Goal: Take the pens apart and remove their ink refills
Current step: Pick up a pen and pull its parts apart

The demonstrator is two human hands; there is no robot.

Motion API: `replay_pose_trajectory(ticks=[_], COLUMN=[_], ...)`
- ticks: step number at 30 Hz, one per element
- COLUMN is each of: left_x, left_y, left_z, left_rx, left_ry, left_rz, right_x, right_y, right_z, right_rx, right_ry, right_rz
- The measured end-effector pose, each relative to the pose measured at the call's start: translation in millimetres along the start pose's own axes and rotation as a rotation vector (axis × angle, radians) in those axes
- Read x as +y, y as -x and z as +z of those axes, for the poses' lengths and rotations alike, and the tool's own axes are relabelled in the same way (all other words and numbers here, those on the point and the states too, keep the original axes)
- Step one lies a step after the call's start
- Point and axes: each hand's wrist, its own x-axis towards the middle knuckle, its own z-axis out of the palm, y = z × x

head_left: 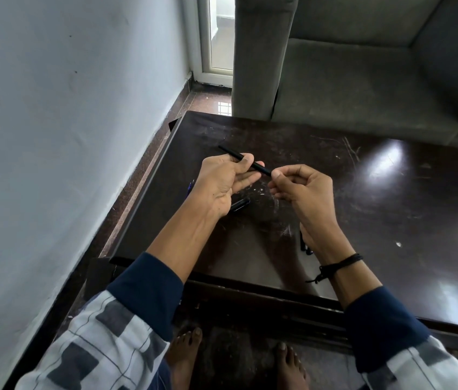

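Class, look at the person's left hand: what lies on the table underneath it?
Under the left hand a dark pen piece lies on the table, its left end hidden by the wrist. A blue pen part peeks out beside the hand; the rest is covered.

The middle of the black pen (243, 159) is being covered by the fingers of the left hand (223, 182), and its near end is being hidden inside the pinch of the right hand (304, 190), so whether a refill is showing there cannot be told. A dark pen part (239, 204) on the table (391, 209) is being half hidden by the left wrist. A blue object (190, 187) is being screened by the left hand. Small dark pieces (305, 247) are being partly hidden by the right forearm and are too small to identify. The sofa (363, 66) is being cut off by the top and right edges.
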Motion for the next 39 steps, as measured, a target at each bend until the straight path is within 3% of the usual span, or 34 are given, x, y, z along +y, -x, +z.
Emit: replay_pose_trajectory(ticks=[10, 15, 22, 39], left_x=[-4.6, 1.2, -0.2, 2.2], left_y=[1.7, 0.9, 2.0, 0.4], left_z=[3.5, -0.9, 1.3, -1.5], left_rx=[-0.006, -0.005, -0.011, 0.004], left_ry=[0.0, 0.008, -0.018, -0.026], left_rz=[-0.012, 0.006, -0.004, 0.014], right_x=[2.8, -0.3, 2.0, 4.9], right_y=[-0.5, -1.0, -1.3, -2.3], right_z=[-2.2, 1.1, -1.9, 2.2], right_rx=[0.03, -0.005, 0.001, 0.001], right_ry=[0.11, 0.012, 0.1, 0.025], right_rz=[-0.073, -0.015, -0.064, 0.002])
